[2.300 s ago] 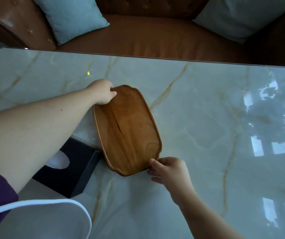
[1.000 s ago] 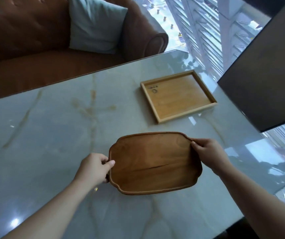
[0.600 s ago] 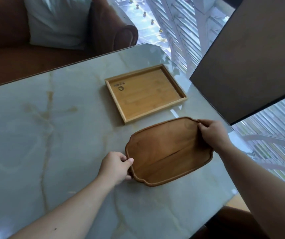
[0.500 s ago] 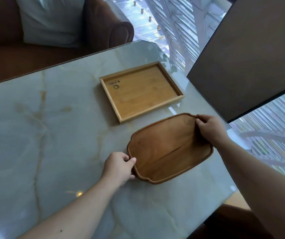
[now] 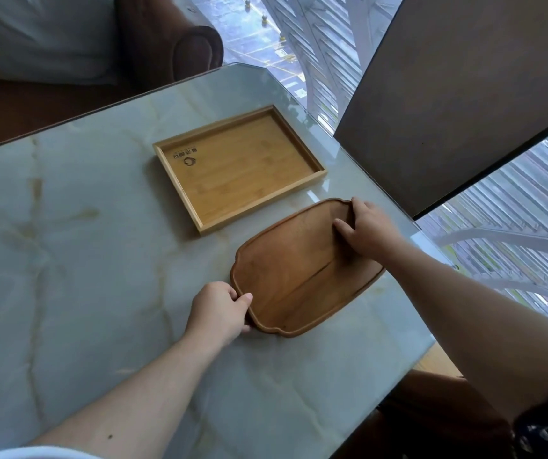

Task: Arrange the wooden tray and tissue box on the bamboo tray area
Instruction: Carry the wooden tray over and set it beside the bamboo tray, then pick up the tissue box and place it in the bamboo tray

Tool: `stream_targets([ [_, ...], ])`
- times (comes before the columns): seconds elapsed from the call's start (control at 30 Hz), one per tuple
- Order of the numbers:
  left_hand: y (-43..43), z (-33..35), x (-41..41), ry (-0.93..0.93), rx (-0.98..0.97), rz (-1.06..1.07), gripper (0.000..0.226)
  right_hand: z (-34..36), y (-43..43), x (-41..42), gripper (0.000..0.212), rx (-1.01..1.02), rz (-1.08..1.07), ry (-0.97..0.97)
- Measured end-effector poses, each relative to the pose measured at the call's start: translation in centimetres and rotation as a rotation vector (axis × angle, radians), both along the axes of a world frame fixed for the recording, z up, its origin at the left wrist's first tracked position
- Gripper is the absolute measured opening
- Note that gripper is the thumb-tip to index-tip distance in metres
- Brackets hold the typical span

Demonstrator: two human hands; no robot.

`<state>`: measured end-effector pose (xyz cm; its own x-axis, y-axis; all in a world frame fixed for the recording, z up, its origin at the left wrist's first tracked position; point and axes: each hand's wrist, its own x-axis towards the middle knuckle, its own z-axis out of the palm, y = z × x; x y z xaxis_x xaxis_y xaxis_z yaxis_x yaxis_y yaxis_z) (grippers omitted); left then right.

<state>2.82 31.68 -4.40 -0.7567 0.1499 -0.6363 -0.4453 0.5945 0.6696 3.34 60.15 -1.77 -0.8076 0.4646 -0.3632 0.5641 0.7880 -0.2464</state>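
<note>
Both hands gripping wooden tray (image 5: pixel 302 270) at frame centre, just below-right of bamboo tray (image 5: pixel 239 167).
Left hand (image 5: pixel 219 309) pinches near rim, right hand (image 5: pixel 368 230) clasps far rim; tray sits close to table edge (image 5: pixel 425 346), could slide off. Tissue box not in view.

Brown wooden tray (image 5: pixel 302 270), veined marble table (image 5: pixel 67 260)

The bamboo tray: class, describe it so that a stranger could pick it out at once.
Start at the marble table and go towards its far corner by the window. The bamboo tray lies flat there, beyond the wooden tray that both hands hold. Unlike that dark, wavy-edged one, it is pale, rectangular and straight-rimmed, with a round logo printed inside.
</note>
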Motion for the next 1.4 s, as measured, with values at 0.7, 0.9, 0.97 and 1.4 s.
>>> stream_targets([
  [0.7,-28.8,8.6,-1.2,0.811,-0.715,-0.818,0.085,5.6,-31.8,-0.3,0.094,0.112,1.005,0.035],
  [0.9,-40.5,11.3,1.4,0.79,-0.743,-0.725,0.086,7.7,-44.1,-0.6,0.095,0.067,1.131,0.066],
  [0.97,-45.0,12.0,2.4,0.774,-0.765,-0.684,0.086,8.2,-48.5,-0.5,0.096,0.061,1.173,0.067],
  [1.4,-70.9,13.2,8.3,0.619,-0.875,-0.489,0.105,7.9,-70.6,2.3,0.1,-0.009,1.32,0.013],
])
